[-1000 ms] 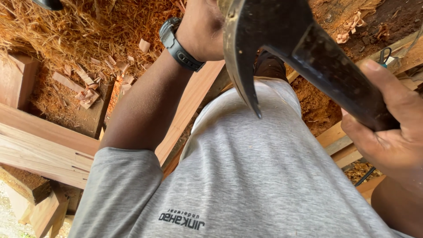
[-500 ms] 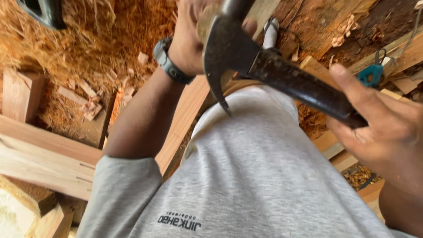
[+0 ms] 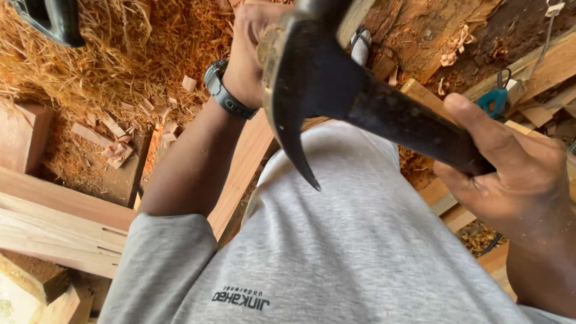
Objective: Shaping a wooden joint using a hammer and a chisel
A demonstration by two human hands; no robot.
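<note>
I see heaps of golden wood shavings (image 3: 114, 66) at upper left, with small offcut chips (image 3: 117, 150) scattered at their edge. Pale timber beams (image 3: 54, 231) lie at lower left. A teal-handled tool (image 3: 495, 99) rests among planks (image 3: 552, 66) at right.

A small dark printed logo (image 3: 240, 299) sits on the grey shirt (image 3: 360, 252) at about seven o'clock, a short two-line mark seen upside down. No packages, signs or screens show; the wristwatch (image 3: 227, 93) at eleven o'clock turns its face away.
</note>
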